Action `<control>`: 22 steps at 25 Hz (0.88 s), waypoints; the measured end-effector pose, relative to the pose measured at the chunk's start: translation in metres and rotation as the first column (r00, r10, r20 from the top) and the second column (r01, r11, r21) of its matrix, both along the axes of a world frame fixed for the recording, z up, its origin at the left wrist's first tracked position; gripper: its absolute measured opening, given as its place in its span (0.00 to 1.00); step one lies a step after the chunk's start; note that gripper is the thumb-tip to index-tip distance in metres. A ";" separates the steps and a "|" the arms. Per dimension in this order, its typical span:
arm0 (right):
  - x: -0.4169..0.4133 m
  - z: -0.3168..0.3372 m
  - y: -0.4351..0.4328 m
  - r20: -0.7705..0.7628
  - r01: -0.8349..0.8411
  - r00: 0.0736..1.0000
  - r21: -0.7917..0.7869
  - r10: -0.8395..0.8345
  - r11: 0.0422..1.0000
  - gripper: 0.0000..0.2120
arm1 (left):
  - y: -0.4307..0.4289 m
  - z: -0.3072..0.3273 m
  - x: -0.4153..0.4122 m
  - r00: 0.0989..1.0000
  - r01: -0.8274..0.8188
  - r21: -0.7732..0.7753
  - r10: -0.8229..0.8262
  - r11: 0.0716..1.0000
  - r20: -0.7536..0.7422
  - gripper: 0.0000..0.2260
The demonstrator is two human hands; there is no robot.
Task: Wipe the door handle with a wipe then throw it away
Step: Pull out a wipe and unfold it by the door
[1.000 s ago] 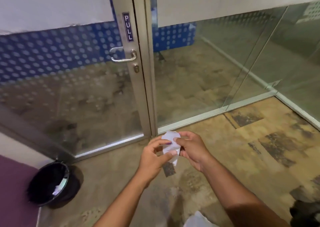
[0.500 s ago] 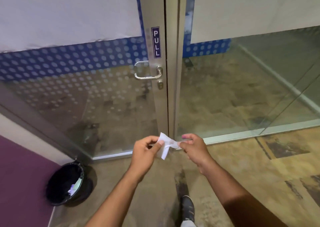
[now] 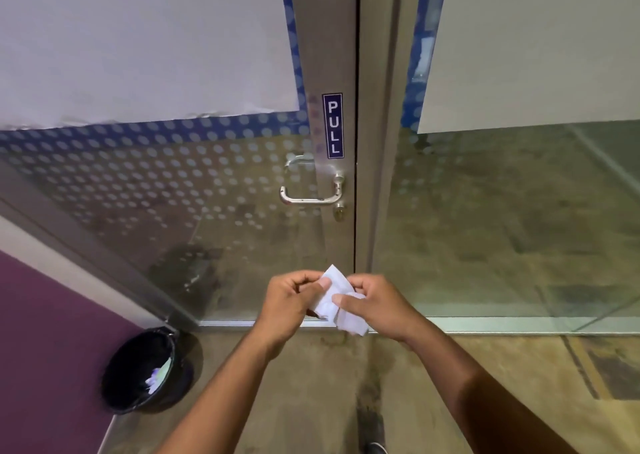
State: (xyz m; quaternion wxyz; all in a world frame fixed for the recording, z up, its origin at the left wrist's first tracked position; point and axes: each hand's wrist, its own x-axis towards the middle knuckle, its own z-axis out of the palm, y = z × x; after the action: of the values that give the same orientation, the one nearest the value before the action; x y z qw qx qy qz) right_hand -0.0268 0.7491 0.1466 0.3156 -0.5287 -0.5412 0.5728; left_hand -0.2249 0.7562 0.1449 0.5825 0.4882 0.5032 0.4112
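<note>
Wipe held ready below the handle of the glass door

The black bin sits low left by the door; the chrome door handle is above, untouched. Left hand and right hand both pinch the white wipe, crumpled and partly folded. Bunched like this, it may slip or skip the handle's underside.

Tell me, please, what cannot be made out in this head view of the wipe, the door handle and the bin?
- Wipe: its full shape is hidden by the grip of the left hand and right hand.
- Door handle: any dirt is too small to tell.
- Bin: its contents are dark and small; only pale scraps show.
- Shoe: cut off by the bottom edge.
</note>
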 end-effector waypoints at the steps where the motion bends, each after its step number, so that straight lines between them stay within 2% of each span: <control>1: -0.002 -0.002 0.005 -0.037 0.036 0.999 -0.021 -0.037 0.999 0.06 | 0.004 -0.003 0.000 0.999 -0.039 -0.028 0.040 0.999 0.035 0.06; 3: -0.007 -0.008 0.016 -0.041 0.113 0.993 -0.017 -0.114 0.993 0.06 | 0.011 -0.008 -0.001 0.981 -0.113 -0.144 0.133 0.983 0.139 0.07; 6: -0.013 -0.012 0.032 0.007 0.163 0.987 0.026 -0.163 0.986 0.05 | 0.021 -0.018 -0.004 0.955 -0.068 -0.282 0.144 0.957 0.258 0.08; 8: -0.018 -0.007 0.043 -0.002 0.183 0.983 0.018 -0.183 0.983 0.05 | 0.031 -0.020 -0.008 0.953 -0.062 -0.254 0.133 0.965 0.273 0.09; 11: -0.024 0.008 0.064 -0.039 0.206 0.978 0.019 -0.205 0.978 0.07 | 0.057 -0.009 -0.021 0.960 -0.106 -0.190 0.151 0.976 0.237 0.03; 14: -0.034 0.028 0.088 -0.057 0.187 0.981 0.047 -0.184 0.981 0.07 | 0.086 0.011 -0.039 0.959 -0.064 -0.126 0.096 0.990 0.268 0.06; 19: -0.065 0.054 0.118 -0.070 0.181 0.983 0.235 -0.169 0.955 0.03 | 0.121 0.040 -0.070 0.975 0.029 0.026 -0.034 0.999 0.218 0.08; 22: -0.078 0.058 0.125 -0.077 0.208 0.978 0.285 -0.194 0.936 0.03 | 0.134 0.051 -0.083 0.978 0.055 0.103 -0.074 0.993 0.196 0.10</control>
State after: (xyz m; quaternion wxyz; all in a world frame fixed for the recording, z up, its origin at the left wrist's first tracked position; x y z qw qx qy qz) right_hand -0.1046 0.8743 0.2050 0.4598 -0.5149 -0.5552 0.4640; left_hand -0.3083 0.8901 0.1963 0.6189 0.4882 0.4055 0.4629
